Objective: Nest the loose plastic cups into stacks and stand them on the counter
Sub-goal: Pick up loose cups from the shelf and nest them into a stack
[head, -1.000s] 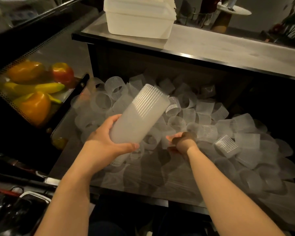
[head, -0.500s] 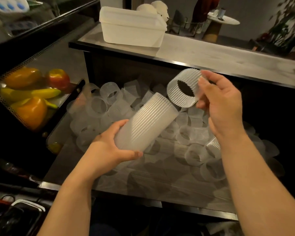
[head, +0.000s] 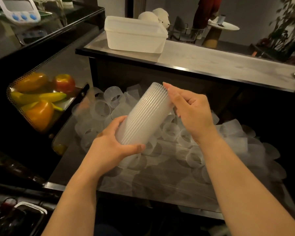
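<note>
A stack of nested ribbed translucent cups [head: 144, 114] lies tilted in front of me, its open end pointing up and away. My left hand [head: 112, 147] grips the stack's lower end, thumb underneath. My right hand [head: 189, 111] holds the upper end, fingers curled around the top cup's rim. Below both hands, several loose cups [head: 175, 132] lie scattered on a lower shelf [head: 160, 188]. The grey counter [head: 211, 62] runs behind and above the shelf.
A white lidded plastic box [head: 134, 36] stands on the counter's left end. To the left, a tray [head: 41, 97] holds peppers and bananas. A digital timer [head: 19, 10] sits at top left. A dark case edge lies at bottom left.
My right hand lifted a single cup out of the pile and brought it onto the top of the stack, which my left hand tilted more upright.
</note>
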`<state>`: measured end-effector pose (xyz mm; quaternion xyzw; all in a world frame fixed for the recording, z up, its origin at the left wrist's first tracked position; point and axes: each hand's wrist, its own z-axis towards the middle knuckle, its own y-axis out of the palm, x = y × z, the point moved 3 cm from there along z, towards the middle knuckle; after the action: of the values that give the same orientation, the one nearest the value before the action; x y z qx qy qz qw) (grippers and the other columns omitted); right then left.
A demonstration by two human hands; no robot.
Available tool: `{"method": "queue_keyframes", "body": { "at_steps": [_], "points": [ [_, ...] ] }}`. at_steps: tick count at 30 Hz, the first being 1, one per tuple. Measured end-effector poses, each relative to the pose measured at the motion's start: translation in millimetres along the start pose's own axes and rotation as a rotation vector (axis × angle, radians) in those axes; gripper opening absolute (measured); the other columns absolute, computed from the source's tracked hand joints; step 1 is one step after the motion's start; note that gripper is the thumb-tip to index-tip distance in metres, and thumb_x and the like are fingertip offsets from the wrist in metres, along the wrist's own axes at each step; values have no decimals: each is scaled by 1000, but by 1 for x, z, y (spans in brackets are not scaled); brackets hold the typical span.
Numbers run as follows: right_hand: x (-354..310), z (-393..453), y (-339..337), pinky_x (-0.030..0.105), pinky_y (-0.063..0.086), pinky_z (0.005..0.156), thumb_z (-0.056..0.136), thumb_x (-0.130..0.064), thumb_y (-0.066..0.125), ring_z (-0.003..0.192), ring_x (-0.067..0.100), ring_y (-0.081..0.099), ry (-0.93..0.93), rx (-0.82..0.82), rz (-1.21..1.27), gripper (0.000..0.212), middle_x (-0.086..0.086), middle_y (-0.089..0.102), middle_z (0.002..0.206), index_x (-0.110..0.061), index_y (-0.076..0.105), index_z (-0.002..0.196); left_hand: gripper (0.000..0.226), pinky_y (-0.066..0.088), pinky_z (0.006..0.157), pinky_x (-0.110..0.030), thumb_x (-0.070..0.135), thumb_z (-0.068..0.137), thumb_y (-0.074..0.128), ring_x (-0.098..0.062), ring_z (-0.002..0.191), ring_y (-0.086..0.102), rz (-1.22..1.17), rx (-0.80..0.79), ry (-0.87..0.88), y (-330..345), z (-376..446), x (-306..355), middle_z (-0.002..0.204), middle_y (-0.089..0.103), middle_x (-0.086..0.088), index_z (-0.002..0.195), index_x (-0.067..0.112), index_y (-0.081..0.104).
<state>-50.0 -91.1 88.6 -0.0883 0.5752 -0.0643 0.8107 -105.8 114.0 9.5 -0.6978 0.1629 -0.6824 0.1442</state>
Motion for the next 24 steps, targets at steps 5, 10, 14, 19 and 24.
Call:
{"method": "queue_keyframes", "body": {
  "at_steps": [5,10,14,19,24],
  "points": [
    [5,7,11,17,43,78,100,-41,46,82,-5,53,-25,-126,-191,33,-15,57,92,-34,63,127,77,51,77,-31,43,68,88,-3,102,53,-29,52,-16,-4,0,-11,115,46,30,125,55,37],
    [41,8,19,24,52,82,101,-50,38,92,6,60,82,-101,-167,38,-11,55,120,-50,43,139,82,53,79,-35,44,67,89,-5,102,54,-48,113,-69,-13,2,-25,119,49,24,132,52,40],
    [114,-2,32,35,54,92,91,-29,66,90,9,61,318,-178,-412,27,-15,62,104,-33,64,118,83,52,81,-33,44,66,89,-5,103,54,-52,125,-59,-20,4,-27,120,48,26,129,54,37],
    [177,-43,58,36,44,103,94,-35,58,123,27,54,542,-543,-802,35,6,56,132,-22,57,127,86,54,83,-33,44,64,91,-9,105,56,-68,134,-87,-21,3,-31,125,51,18,134,51,42],
    [204,-38,67,37,45,99,94,-47,46,114,23,57,693,-606,-1024,39,3,60,123,-20,53,121,88,51,75,-26,43,65,90,-6,102,56,-79,111,-87,-19,0,-32,121,50,25,137,50,41]
  ]
}}
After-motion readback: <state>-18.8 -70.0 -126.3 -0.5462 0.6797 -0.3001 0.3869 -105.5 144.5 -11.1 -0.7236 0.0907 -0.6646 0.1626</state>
